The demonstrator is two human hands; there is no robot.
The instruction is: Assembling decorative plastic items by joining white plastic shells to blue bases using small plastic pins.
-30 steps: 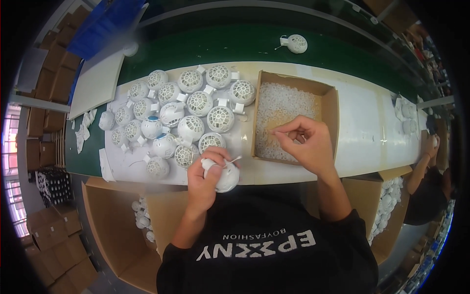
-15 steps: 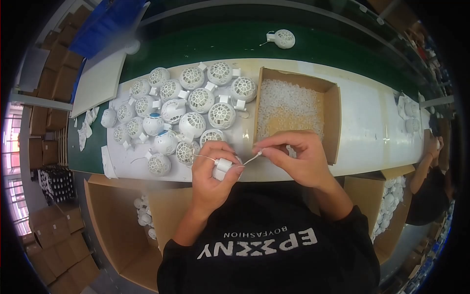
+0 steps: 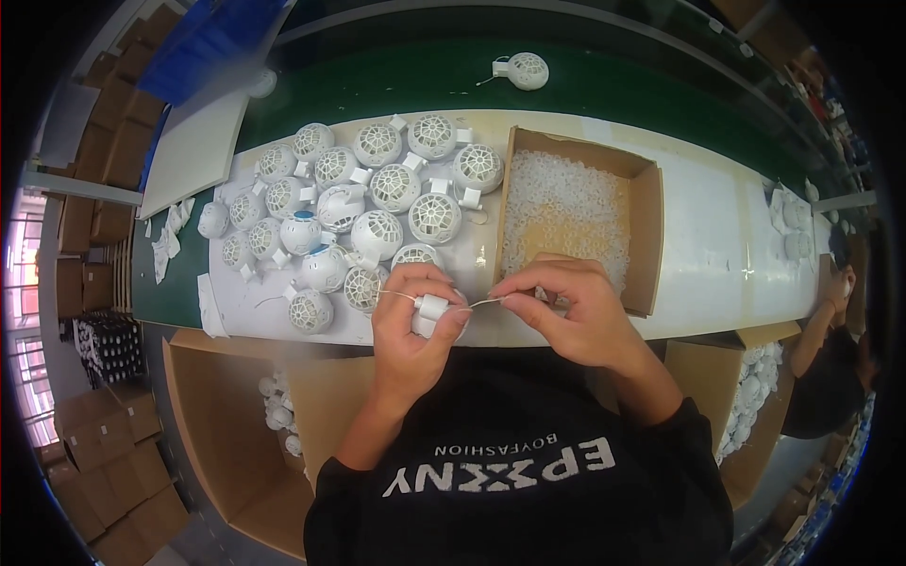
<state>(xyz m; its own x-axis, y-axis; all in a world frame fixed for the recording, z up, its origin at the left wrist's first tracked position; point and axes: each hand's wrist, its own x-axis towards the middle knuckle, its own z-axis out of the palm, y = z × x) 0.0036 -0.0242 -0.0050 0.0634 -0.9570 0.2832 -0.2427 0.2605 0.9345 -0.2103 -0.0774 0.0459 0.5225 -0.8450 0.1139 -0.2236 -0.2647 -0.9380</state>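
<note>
My left hand is wrapped round a white plastic ball unit, whose short white block-like neck shows between thumb and fingers; the palm hides most of the ball. A thin white cord runs from near my left thumb tip to my right hand. There my right thumb and forefinger pinch its end, and they cover whatever is at the tip. Another thin wire sticks out on the left side of my left fingers. Several white lattice balls with square necks lie on the white tabletop beyond my left hand.
An open cardboard tray of small clear plastic pieces stands just beyond my right hand. One ball lies on the green belt. Large cartons with balls stand below the table edge. A co-worker's arm is at far right.
The cord between my hands is now nearer level, and the small white piece at my right fingertips is now covered. The ball on the green belt has shifted left relative to the table.
</note>
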